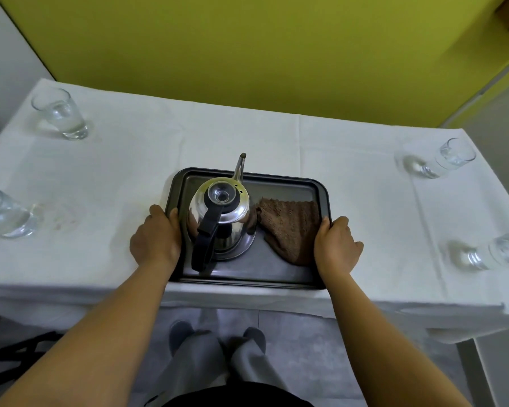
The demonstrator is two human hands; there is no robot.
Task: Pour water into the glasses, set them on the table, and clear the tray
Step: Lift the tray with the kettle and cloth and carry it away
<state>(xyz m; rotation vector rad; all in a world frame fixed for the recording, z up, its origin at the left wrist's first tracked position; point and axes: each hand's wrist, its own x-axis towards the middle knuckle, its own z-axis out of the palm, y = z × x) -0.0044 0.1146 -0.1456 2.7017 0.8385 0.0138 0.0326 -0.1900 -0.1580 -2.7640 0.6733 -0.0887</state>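
Hands on the tray now, one at each short side. The left hand curls over the left rim of the tray, thumb on top of the lip, fingers out of sight beneath or along the edge. The right hand mirrors it on the right rim, thumb hooked over the lip. Both look closed on the metal, though how tightly I cannot tell.

Between the two grips stands the kettle, upright, closer to the left hand, its black handle pointing back toward the person and its spout pointing away. Just inside the right thumb lies a brown cloth, bunched against the kettle's base.

Four glasses are already out on the white tablecloth, well clear of either grip: far left glass, near left glass, far right glass, near right glass. All appear to hold water, so I judge that clearing the tray is what remains.

Here's the danger. The kettle sits off-centre, so the load leans toward the left hand; lift unevenly and that side dips, the kettle slides on smooth metal or tips. The tray's near edge sits almost at the table edge, so a rushed pull toward the body could jolt it. Snag the tablecloth on the way up, and those glasses go.
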